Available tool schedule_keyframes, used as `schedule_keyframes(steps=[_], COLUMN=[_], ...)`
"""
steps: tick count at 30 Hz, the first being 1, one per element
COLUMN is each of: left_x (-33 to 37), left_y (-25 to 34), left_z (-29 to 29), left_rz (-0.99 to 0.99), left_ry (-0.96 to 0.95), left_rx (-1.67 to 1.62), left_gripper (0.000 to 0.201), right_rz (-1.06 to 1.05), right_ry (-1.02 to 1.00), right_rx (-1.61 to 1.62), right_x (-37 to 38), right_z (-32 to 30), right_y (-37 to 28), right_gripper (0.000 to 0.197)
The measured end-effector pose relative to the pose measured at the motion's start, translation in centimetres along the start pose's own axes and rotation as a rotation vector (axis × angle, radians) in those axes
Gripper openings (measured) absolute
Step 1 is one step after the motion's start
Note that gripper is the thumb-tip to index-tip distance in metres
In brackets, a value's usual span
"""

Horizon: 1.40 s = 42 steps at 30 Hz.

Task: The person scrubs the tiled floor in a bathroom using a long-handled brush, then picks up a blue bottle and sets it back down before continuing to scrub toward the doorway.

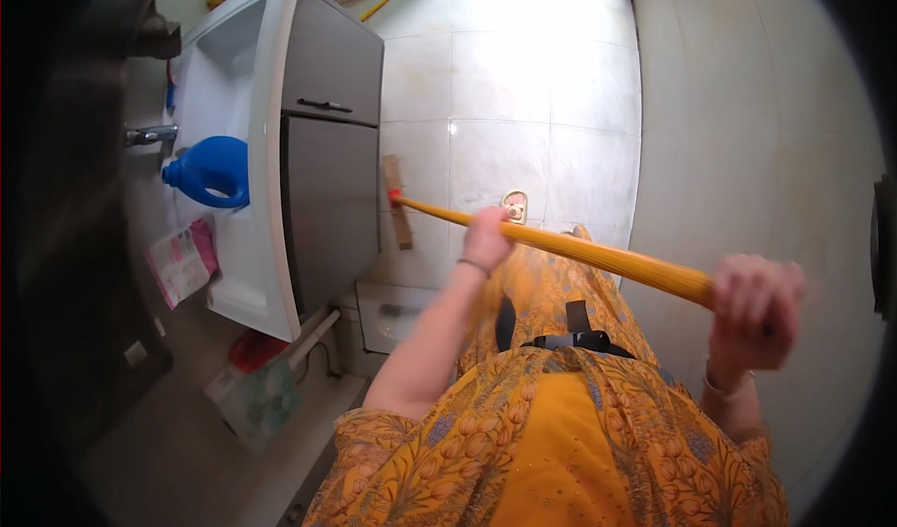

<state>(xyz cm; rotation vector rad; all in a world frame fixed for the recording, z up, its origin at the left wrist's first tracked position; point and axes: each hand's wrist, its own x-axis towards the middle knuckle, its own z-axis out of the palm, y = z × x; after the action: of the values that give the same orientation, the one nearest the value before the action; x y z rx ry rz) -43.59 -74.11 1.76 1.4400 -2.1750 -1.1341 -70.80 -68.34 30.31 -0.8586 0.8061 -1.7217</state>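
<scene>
Both of my hands grip a long yellow wooden-looking pole (pixel 607 256) that slants down across my body to the floor at the left. My left hand (pixel 488 237) is wrapped round its middle. Higher up, near the thick end, my right hand (pixel 755 307) closes on it, a little blurred. At the pole's far end a red joint meets a narrow brown bar-shaped head (pixel 399 214), on the floor beside the grey cabinet. The head's underside is hidden, so I cannot tell whether it is a broom or a floor wiper. A sandal (pixel 512 207) shows beneath the pole.
At the left a white sink (pixel 266 200) tops a grey cabinet (pixel 332 181). A blue jug (pixel 213 170) and a pink-and-white packet (pixel 182 263) lie there. A pale wall (pixel 747 106) rises at the right. White tiles (pixel 500 78) cover the floor, with a squat toilet (pixel 392 312) below the cabinet.
</scene>
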Motion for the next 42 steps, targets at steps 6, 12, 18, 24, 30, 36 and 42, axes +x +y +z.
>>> schedule_keyframes(steps=[6, 12, 18, 24, 30, 36, 42], left_x=[0.6, 6.5, 13.2, 14.3, 12.9, 19.4, 20.5], left_y=[-5.4, 1.0, -4.1, -4.1, 1.2, -8.6, -3.0], left_z=[-3.2, 1.2, -1.4, -0.7, 4.0, -1.8, 2.2], left_rz=[-0.051, 0.091, 0.162, 0.276, 0.392, 0.09, 0.213], left_ry=[-0.095, -0.146, -0.002, 0.003, 0.098, -0.152, -0.18], left_rx=[0.168, 0.103, 0.261, 0.231, 0.116, 0.513, 0.326], left_gripper=[0.011, 0.008, 0.008, 0.012, 0.011, 0.008, 0.005], right_rz=[0.12, -0.092, -0.185, -0.116, -0.232, -0.151, -0.106], right_ry=[0.047, 0.244, 0.265, 0.233, 0.287, 0.244, 0.446], right_rx=[0.028, -0.09, -0.18, -0.115, -0.139, -0.108, -0.02], right_x=[-0.9, -0.2, 0.5, 0.5, -0.1, 1.4, 1.5], right_z=[-0.3, -2.7, -1.9, -3.3, -5.1, -5.8, -7.4], right_y=[5.9, -1.1, 5.7, 5.0, -0.2, 11.6, 5.2], right_gripper=[0.026, 0.026, 0.023, 0.029, 0.025, 0.03, 0.033])
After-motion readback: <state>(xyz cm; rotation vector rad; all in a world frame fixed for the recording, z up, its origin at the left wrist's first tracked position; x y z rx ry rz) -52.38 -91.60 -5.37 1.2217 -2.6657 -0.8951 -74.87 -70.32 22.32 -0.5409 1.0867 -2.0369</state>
